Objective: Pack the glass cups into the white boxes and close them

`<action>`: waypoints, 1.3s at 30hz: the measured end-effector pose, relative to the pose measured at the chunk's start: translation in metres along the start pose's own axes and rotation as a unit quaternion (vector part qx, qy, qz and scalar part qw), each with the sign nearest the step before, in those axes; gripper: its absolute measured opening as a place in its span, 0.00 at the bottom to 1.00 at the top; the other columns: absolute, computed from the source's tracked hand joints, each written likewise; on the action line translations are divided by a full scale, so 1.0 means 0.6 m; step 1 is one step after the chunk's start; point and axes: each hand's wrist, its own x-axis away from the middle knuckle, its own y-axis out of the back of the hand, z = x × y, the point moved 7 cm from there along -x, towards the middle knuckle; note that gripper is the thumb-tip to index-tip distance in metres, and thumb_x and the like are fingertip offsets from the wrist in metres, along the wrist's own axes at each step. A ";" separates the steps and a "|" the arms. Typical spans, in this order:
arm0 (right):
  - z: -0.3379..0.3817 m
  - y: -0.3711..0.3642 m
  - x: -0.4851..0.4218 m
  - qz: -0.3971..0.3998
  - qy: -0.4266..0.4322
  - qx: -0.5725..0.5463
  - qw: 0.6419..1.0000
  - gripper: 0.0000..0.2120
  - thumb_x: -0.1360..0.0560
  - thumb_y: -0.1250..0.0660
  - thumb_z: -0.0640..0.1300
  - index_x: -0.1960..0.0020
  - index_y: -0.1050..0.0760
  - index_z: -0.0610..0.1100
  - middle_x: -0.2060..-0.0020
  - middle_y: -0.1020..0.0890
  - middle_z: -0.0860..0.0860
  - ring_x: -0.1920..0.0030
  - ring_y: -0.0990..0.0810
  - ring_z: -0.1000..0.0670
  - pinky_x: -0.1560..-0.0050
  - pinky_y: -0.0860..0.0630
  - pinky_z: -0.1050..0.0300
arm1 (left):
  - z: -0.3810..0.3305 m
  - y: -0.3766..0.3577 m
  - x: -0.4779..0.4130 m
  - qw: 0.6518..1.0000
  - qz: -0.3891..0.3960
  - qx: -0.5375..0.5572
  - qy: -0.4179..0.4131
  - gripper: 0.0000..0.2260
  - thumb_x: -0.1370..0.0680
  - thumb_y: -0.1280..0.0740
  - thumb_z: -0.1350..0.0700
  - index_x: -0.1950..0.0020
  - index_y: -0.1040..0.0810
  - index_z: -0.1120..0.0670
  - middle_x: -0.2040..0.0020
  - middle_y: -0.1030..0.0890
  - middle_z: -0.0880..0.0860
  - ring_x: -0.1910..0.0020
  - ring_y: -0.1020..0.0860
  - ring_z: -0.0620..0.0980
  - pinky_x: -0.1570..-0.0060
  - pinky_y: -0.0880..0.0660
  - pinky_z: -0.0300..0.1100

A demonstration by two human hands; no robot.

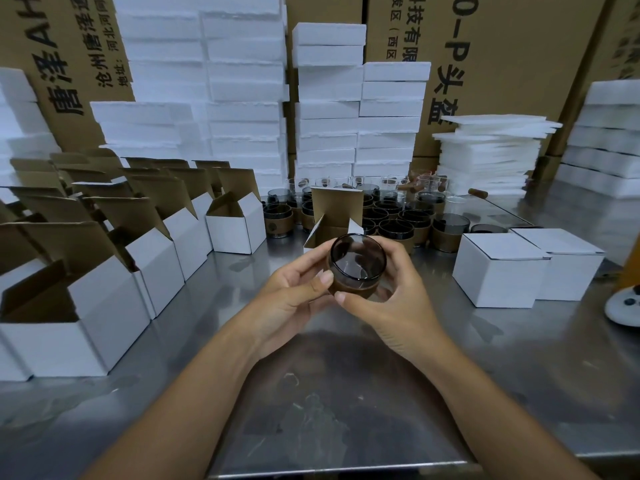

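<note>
Through the head camera I see my left hand (294,296) and my right hand (394,306) brought together, fingers and thumbs of both curled round one smoky glass cup (357,263), which has a brown sleeve round its lower half. I hold it above the desk (346,393), tilted so that its mouth faces me, just in front of a single open white box (334,220) whose brown-lined lid stands upright. The steel desk's front edge runs along the bottom of the view under my forearms, and the widest bare stretch lies there, between the boxes on either side. On my left a row of open white boxes (104,296) slants back from the near edge. I count four along its front line, with more flaps behind that I cannot count. On my right stand two closed white boxes (498,271), touching side by side. Behind the open box is a packed cluster of glass cups (394,220), too many and too overlapped to count. Foam blocks (242,98) are stacked along the back, with a pile of thin foam sheets (491,157) to the right and brown cartons (519,64) behind them. A white object (623,306) is cut off by the right edge.
</note>
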 end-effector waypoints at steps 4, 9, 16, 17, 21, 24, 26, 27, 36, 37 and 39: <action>0.003 0.000 -0.001 0.001 0.010 -0.003 1.000 0.30 0.36 0.25 0.28 0.41 0.31 0.46 0.48 0.22 0.57 0.47 0.23 0.64 0.51 0.28 0.73 | 0.000 0.000 -0.001 1.000 -0.003 0.008 -0.001 0.25 0.26 0.34 0.63 0.29 0.32 0.54 0.32 0.26 0.54 0.35 0.26 0.52 0.44 0.25 0.40; 0.001 0.003 -0.003 -0.003 0.007 -0.002 1.000 0.29 0.36 0.24 0.30 0.42 0.29 0.49 0.50 0.20 0.59 0.47 0.22 0.64 0.52 0.28 0.73 | -0.001 0.000 0.002 1.000 -0.011 0.006 0.006 0.24 0.24 0.34 0.61 0.29 0.32 0.55 0.34 0.24 0.55 0.36 0.25 0.54 0.41 0.25 0.43; -0.010 0.010 -0.007 -0.032 -0.046 -0.047 0.997 0.17 0.34 0.25 0.44 0.48 0.24 0.51 0.55 0.17 0.59 0.51 0.19 0.62 0.57 0.26 0.71 | 0.007 0.001 0.002 0.998 -0.030 -0.037 0.037 0.21 0.25 0.36 0.52 0.32 0.28 0.52 0.39 0.21 0.57 0.41 0.22 0.57 0.41 0.26 0.46; -0.011 0.010 -0.007 -0.033 -0.060 -0.063 0.996 0.16 0.35 0.26 0.48 0.49 0.23 0.50 0.57 0.16 0.58 0.53 0.19 0.61 0.57 0.25 0.70 | 0.008 0.002 0.001 0.998 -0.037 -0.044 0.039 0.21 0.25 0.36 0.52 0.33 0.27 0.52 0.41 0.20 0.56 0.43 0.21 0.56 0.44 0.25 0.44; -0.019 0.005 -0.005 -0.023 -0.128 -0.088 0.988 0.26 0.43 0.31 0.63 0.52 0.20 0.48 0.60 0.15 0.56 0.57 0.18 0.58 0.58 0.24 0.66 | 0.011 0.004 0.002 0.996 -0.055 -0.058 0.044 0.21 0.29 0.34 0.49 0.36 0.25 0.50 0.51 0.19 0.54 0.57 0.21 0.48 0.54 0.25 0.39; -0.030 -0.002 -0.002 -0.007 -0.194 -0.104 0.976 0.33 0.46 0.32 0.67 0.50 0.19 0.45 0.57 0.15 0.48 0.55 0.17 0.52 0.57 0.24 0.61 | 0.014 0.001 0.003 0.994 -0.054 -0.075 0.054 0.23 0.30 0.34 0.47 0.36 0.26 0.51 0.54 0.19 0.53 0.62 0.22 0.46 0.58 0.26 0.38; -0.037 -0.005 0.000 0.001 -0.226 -0.112 0.968 0.37 0.47 0.32 0.68 0.49 0.19 0.43 0.54 0.15 0.43 0.52 0.18 0.47 0.52 0.25 0.55 | 0.016 0.000 0.003 0.993 -0.056 -0.086 0.059 0.24 0.30 0.34 0.46 0.36 0.25 0.52 0.53 0.20 0.55 0.63 0.23 0.46 0.60 0.26 0.38; -0.038 -0.006 0.001 0.005 -0.238 -0.113 0.965 0.38 0.47 0.33 0.68 0.48 0.19 0.43 0.52 0.16 0.42 0.51 0.18 0.46 0.50 0.26 0.53 | 0.017 0.000 0.003 0.992 -0.057 -0.090 0.060 0.24 0.30 0.34 0.45 0.37 0.25 0.53 0.53 0.21 0.55 0.63 0.24 0.46 0.60 0.26 0.38; -0.027 -0.003 0.001 -0.016 -0.206 -0.132 0.969 0.34 0.46 0.30 0.64 0.47 0.20 0.43 0.52 0.16 0.43 0.52 0.18 0.48 0.52 0.26 0.55 | 0.011 0.007 0.002 0.991 -0.093 -0.092 0.030 0.18 0.29 0.31 0.45 0.42 0.21 0.51 0.57 0.18 0.51 0.63 0.22 0.45 0.59 0.26 0.38; -0.024 0.001 -0.001 -0.030 -0.187 -0.138 0.972 0.33 0.45 0.29 0.62 0.47 0.21 0.43 0.53 0.15 0.46 0.51 0.17 0.49 0.51 0.25 0.56 | 0.006 0.011 0.001 0.989 -0.113 -0.098 0.013 0.18 0.30 0.32 0.45 0.43 0.21 0.50 0.58 0.18 0.50 0.63 0.21 0.45 0.59 0.25 0.38; -0.018 0.010 -0.004 -0.060 -0.150 -0.147 0.976 0.29 0.44 0.27 0.57 0.47 0.22 0.44 0.56 0.15 0.51 0.53 0.17 0.54 0.53 0.23 0.61 | -0.005 0.024 0.001 0.975 -0.165 -0.148 -0.025 0.16 0.29 0.34 0.45 0.43 0.21 0.47 0.60 0.18 0.47 0.62 0.21 0.44 0.58 0.24 0.37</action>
